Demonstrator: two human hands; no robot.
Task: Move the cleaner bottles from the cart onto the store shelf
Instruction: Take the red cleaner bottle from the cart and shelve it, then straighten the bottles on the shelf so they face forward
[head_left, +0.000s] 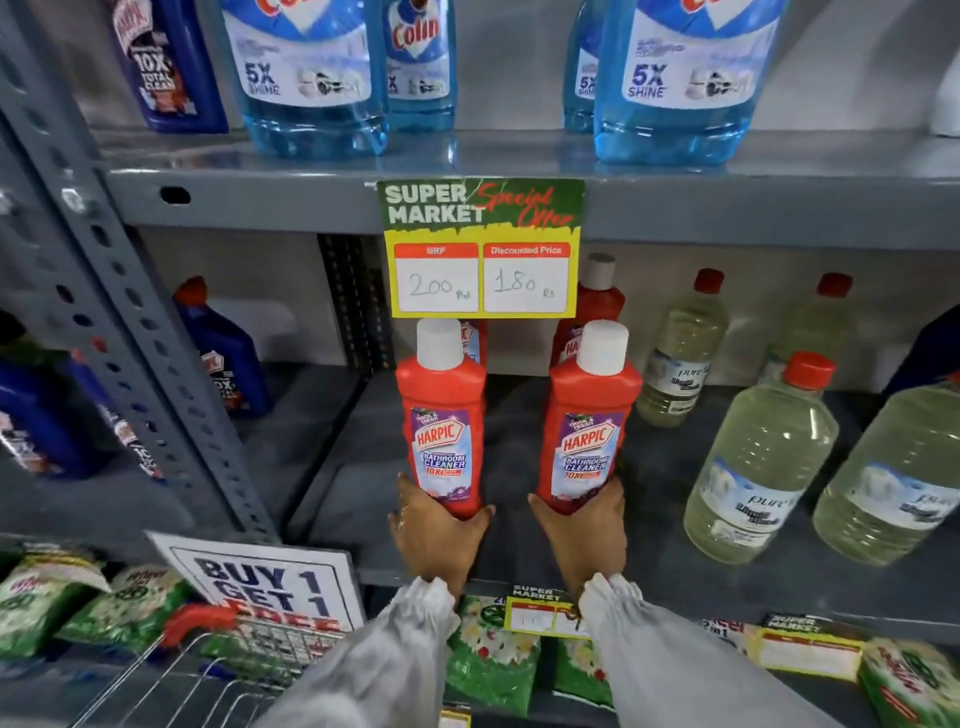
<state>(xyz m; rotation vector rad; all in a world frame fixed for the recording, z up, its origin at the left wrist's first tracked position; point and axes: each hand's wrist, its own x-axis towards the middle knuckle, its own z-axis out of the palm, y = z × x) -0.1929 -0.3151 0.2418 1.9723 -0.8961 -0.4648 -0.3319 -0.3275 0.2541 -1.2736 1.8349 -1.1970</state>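
I hold two red Harpic bathroom cleaner bottles with white caps upright over the grey middle shelf. My left hand grips the base of the left red bottle. My right hand grips the base of the right red bottle. I cannot tell whether their bases touch the shelf. Behind them, partly hidden by a price sign, stand two more red Harpic bottles. The wire cart with a red handle shows at the lower left.
A yellow offer sign hangs from the upper shelf edge above the bottles. Clear bottles with red caps stand at the right. Blue Harpic bottles are at the left, beside a slotted upright. Blue Colin bottles are above, green packets below.
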